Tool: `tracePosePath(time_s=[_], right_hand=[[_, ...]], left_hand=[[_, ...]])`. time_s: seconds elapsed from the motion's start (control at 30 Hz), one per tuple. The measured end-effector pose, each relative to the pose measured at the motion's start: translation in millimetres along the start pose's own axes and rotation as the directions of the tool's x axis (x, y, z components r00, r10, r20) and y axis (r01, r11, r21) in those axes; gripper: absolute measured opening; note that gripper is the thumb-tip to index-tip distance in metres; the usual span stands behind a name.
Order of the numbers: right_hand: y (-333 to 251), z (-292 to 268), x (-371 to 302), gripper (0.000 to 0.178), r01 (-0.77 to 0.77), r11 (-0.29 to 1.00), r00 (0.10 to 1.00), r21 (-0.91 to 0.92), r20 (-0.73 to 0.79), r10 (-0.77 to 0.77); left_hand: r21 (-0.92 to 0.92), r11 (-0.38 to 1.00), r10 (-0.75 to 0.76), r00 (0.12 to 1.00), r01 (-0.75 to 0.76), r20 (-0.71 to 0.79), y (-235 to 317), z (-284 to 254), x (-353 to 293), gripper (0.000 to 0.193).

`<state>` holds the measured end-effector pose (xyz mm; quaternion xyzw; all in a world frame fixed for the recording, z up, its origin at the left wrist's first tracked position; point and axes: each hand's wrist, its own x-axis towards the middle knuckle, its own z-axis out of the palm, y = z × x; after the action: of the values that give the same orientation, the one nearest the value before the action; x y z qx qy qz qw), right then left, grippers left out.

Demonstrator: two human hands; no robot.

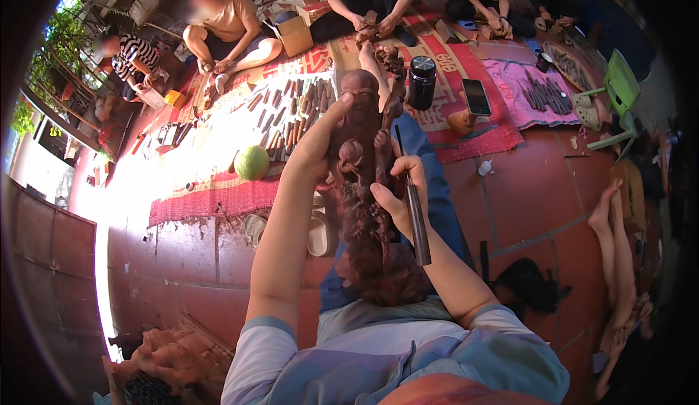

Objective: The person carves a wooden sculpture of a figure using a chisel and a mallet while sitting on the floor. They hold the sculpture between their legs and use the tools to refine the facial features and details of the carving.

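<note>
A dark reddish-brown carved wooden statue [357, 219] stands upright against my lap, with a bald, bearded head at its top and a knotted staff along its right side. My left hand [325, 134] is closed around the statue's upper left side, its thumb on the carved face. My right hand [400, 186] grips a carving chisel [416, 219] with a dark round handle and a thin shaft pointing up. The right thumb lies close to the statue's middle; whether it touches cannot be told. Behind the statue, its far side is hidden.
Patterned red mats [189, 207] lie ahead, bearing rows of carving tools [291, 117], a green round fruit [251, 163], a black flask [421, 83] and a phone [476, 97]. Several people sit working beyond. A green chair [619, 88] stands at right; a black bag [526, 282] is on the tiles.
</note>
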<state>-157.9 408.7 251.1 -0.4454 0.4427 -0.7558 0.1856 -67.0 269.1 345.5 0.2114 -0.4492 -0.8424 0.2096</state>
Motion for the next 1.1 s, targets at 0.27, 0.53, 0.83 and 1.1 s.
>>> tracePosePath(time_s=[0.27, 0.53, 0.83, 1.1], right_hand=[[-3, 1, -5, 0.039, -0.032, 0.999, 0.999, 0.033, -0.003, 0.033], [-10, -3, -9, 0.038, -0.055, 0.998, 0.996, -0.02, 0.067, 0.056], [-21, 3, -9, 0.039, 0.051, 0.999, 0.996, 0.011, 0.074, -0.052], [-35, 23, -10, 0.037, -0.03, 0.999, 0.974, -0.01, 0.223, 0.032]], left_hand=[[-0.113, 0.992, 0.065, 0.998, -0.065, 0.004, -8, -10, -3, 0.041], [-0.117, 0.991, 0.063, 0.996, -0.069, -0.06, -8, -13, -7, 0.041], [0.052, 0.993, 0.095, 0.975, -0.107, 0.199, 2, -1, -28, 0.05], [0.087, 0.981, 0.151, 0.962, -0.174, 0.229, 10, -27, -42, 0.06]])
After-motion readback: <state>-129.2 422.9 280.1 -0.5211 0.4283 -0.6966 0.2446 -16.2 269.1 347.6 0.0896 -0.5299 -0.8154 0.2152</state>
